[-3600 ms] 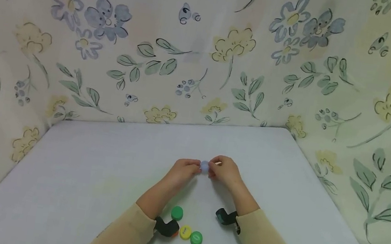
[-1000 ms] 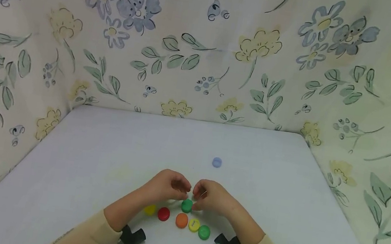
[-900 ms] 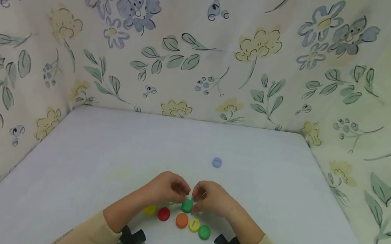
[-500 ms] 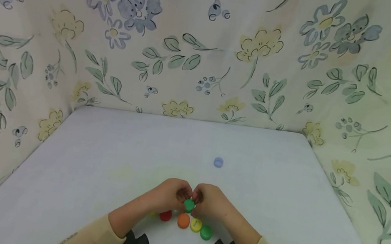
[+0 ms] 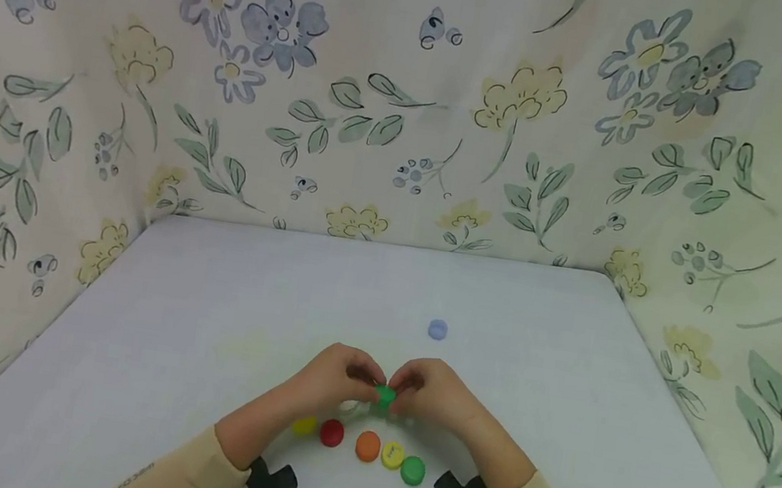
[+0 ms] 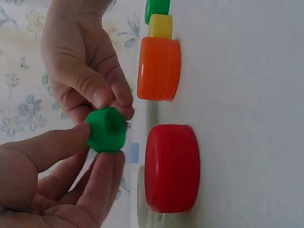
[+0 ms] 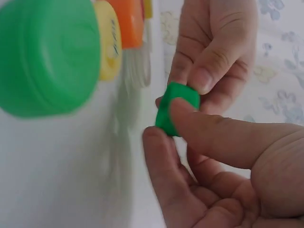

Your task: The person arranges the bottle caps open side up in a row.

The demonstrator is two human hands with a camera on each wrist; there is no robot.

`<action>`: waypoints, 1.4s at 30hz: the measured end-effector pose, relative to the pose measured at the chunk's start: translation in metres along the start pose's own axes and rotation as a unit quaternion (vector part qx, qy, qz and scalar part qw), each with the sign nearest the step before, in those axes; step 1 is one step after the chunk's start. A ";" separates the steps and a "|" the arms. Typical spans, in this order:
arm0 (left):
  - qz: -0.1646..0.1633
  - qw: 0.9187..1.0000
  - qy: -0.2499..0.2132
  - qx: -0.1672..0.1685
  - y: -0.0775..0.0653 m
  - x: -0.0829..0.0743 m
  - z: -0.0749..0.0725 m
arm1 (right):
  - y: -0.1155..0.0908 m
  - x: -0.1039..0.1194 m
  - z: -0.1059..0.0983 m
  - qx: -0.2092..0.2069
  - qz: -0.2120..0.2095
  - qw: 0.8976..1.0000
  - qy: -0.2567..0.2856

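Pinching one held green cap [image 6: 107,135] between two hands; orange cap [image 5: 368,445] taken as reference for all places below.

Held green cap: just beyond the orange cap, raised off the table [image 5: 224,295]. Squat and round, so no long axis to speak of. Tilted; which way its hollow side faces cannot be told for sure.

Left hand [image 5: 336,379]: beyond the orange cap and to its left. Grip narrow, thumb on one side of the held green cap, fingertips at another.

Right hand [image 5: 435,394]: beyond the orange cap and to its right. Grip likewise narrow, thumb laid over the held green cap, a fingertip at its edge.

Governing relation: the held green cap sits where the two grips meet, beyond the orange cap; neither hand is plainly nearer. Its tilt, by judgement, depends on both hands together.

Remainder, by place from the orange cap: red cap [image 5: 332,433], to the left; part-hidden yellow cap [image 5: 305,425], farther left; lettered yellow cap [image 5: 393,454], just to the right; second green cap [image 5: 413,471], farther right and a little nearer the person; blue cap [image 5: 437,329], well beyond and to the right; clear piece [image 6: 142,199], beyond and to the left, mostly covered, form uncertain
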State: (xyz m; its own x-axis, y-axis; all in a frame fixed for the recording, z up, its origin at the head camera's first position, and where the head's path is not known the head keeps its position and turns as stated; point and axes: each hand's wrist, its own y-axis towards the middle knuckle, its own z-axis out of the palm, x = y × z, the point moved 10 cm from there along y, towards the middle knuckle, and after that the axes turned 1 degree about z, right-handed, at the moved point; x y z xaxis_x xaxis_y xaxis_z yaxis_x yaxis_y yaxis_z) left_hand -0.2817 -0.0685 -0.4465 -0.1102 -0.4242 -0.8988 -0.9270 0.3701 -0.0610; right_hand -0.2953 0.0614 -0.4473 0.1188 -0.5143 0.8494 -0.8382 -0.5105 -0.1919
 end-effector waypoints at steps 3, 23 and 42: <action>-0.013 0.999 -0.034 -0.034 0.003 0.003 -0.008 | 0.001 -0.003 -0.008 -0.014 0.008 0.999 0.037; -0.066 0.970 -0.145 -0.184 0.017 0.009 -0.017 | 0.013 -0.013 -0.031 -0.140 0.020 0.976 0.167; -0.098 0.939 -0.277 -0.178 0.053 0.012 0.007 | 0.026 -0.030 -0.056 -0.232 0.024 0.964 0.131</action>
State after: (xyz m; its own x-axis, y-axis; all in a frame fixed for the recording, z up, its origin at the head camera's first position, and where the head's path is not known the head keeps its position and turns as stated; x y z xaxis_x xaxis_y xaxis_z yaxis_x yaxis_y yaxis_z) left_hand -0.3295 -0.0486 -0.4631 0.1872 0.0772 -0.9793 -0.9820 -0.0120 -0.1887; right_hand -0.3502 0.1022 -0.4501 -0.0137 -0.3061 0.9519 -0.9943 -0.0964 -0.0453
